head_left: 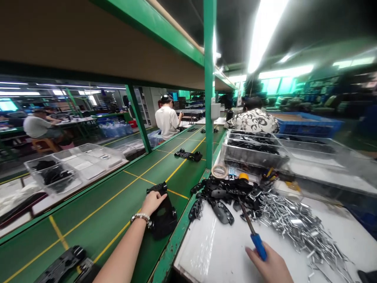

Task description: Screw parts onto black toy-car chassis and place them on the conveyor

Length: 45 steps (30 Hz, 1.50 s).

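My left hand (154,201), with a beaded bracelet at the wrist, has its fingers closed on the upper end of a black plastic part (165,220) over the green belt (112,204). In my right hand (269,261) is a screwdriver (258,245) with a blue handle and a long metal shaft. Its tip points at a pile of black plastic pieces (222,192) on the white worktop (203,251). Beside that pile, to the right, lies a heap of bent silver metal rods (297,220).
Other black parts lie on the belt, one farther along (188,155) and one near at the left (63,263). A green post (208,86) rises at the belt's edge. Clear divided trays (253,151) and a tape roll (219,171) sit behind the pile. Co-workers sit farther off.
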Each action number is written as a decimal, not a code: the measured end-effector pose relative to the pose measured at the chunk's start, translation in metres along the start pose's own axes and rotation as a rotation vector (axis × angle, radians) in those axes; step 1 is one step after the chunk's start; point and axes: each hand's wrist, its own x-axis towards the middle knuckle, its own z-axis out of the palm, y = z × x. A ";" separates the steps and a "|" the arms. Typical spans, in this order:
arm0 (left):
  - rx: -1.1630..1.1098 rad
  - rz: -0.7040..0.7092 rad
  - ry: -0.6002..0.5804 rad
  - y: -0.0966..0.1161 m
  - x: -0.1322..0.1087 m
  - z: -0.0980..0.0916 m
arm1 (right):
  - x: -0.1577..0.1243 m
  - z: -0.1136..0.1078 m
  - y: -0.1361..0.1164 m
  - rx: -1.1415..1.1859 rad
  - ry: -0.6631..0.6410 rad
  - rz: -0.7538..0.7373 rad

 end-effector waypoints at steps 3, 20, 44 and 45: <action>0.071 -0.149 0.046 0.012 0.002 0.013 | 0.028 0.007 -0.013 -0.025 0.062 -0.029; 0.097 -0.245 0.025 -0.110 -0.034 -0.036 | 0.064 -0.035 0.052 -0.296 0.185 -0.060; -1.590 -0.365 0.074 0.070 -0.146 -0.044 | 0.029 -0.092 0.008 0.261 0.423 0.145; -1.598 -0.388 0.060 0.072 -0.150 -0.040 | 0.022 -0.082 0.007 0.214 0.390 0.135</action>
